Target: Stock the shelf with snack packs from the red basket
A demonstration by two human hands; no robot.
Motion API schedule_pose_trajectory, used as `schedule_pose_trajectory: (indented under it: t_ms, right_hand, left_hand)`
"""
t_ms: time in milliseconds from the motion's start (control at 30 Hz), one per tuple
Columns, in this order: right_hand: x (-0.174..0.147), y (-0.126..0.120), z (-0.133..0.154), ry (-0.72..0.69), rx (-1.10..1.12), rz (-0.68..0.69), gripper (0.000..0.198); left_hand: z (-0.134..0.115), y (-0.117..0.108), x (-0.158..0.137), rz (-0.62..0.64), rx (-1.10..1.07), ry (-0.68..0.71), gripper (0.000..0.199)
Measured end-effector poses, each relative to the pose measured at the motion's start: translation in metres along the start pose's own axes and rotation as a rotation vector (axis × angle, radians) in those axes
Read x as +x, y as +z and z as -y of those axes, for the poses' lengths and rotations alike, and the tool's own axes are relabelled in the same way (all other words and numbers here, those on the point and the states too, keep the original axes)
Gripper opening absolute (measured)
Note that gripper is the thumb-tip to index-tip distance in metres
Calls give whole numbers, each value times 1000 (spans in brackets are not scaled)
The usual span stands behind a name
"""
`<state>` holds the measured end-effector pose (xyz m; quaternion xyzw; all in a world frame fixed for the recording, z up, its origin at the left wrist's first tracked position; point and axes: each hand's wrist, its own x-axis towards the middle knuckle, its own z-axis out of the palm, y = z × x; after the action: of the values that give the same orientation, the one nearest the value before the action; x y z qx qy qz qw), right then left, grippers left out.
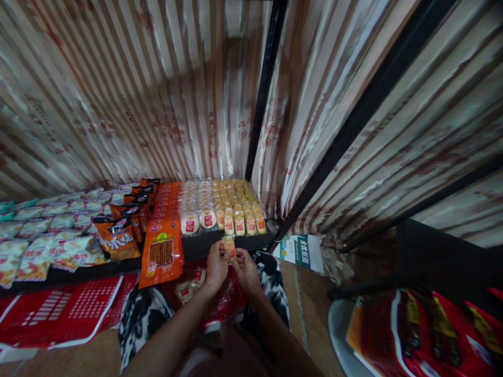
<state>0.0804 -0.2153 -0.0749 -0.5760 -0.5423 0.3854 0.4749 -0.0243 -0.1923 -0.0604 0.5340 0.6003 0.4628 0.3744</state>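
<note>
Between my two hands, just in front of the shelf edge, is a small yellow snack packet. My left hand pinches it from the left, and my right hand grips its right side. Beyond it, rows of similar yellow packets stand at the right end of the black shelf. Next to those lie round white wrapped snacks. Below my hands, a red basket holds a few clear-wrapped pieces, partly hidden by my forearms.
Orange snack bags, brown-and-orange pouches and white packets fill the shelf leftward. Another red basket lies below. Black posts rise before striped curtains. A grey tub with red packages stands right.
</note>
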Motion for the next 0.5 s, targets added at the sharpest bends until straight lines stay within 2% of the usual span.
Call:
schedule_pose_trajectory:
  t_ms: [233, 500]
  right_hand:
    - [2, -7, 6, -28, -141, -23, 23]
    - [6, -7, 2, -189, -360, -140, 28]
  left_hand:
    - [-1, 8, 5, 10, 16, 33, 25]
    - [1, 9, 11, -1, 55, 60, 27]
